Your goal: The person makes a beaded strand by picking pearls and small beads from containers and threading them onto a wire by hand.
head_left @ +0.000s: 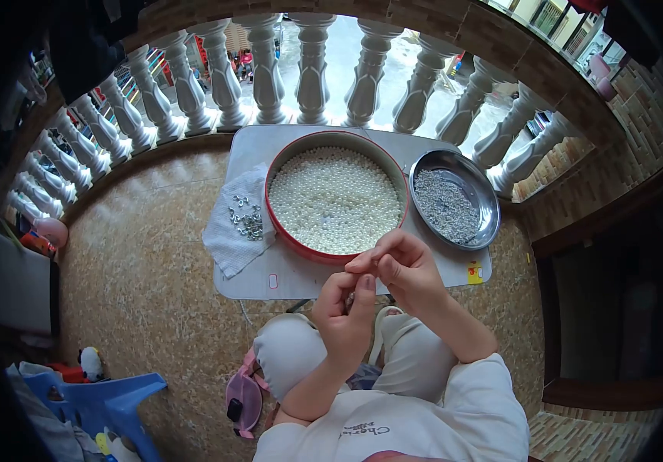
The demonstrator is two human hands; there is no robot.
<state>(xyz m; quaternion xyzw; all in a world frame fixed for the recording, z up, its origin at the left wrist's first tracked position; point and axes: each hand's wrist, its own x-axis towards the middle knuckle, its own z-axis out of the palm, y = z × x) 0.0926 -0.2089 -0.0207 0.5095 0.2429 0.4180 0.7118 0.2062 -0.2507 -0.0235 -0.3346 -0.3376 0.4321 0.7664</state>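
My left hand (348, 313) and my right hand (404, 269) meet over the near edge of the table, fingertips pinched close together. Whatever sits between them is too small to make out. Just beyond them is a round red-rimmed basin (272, 217) filled with white pearl-like beads (335, 196). To its right stands a steel bowl (488, 204) with small silvery pieces (445, 206) inside. Left of the basin, a white cloth (227, 250) carries a small heap of shiny metal-looking bits (250, 223).
A small white folding table (308, 286) bears the containers, with a yellow sticker (475, 272) at its right corner. Behind it runs a white balustrade (267, 77). A pink bag (246, 400) lies by my left leg, and a blue plastic stool (108, 400) stands at lower left.
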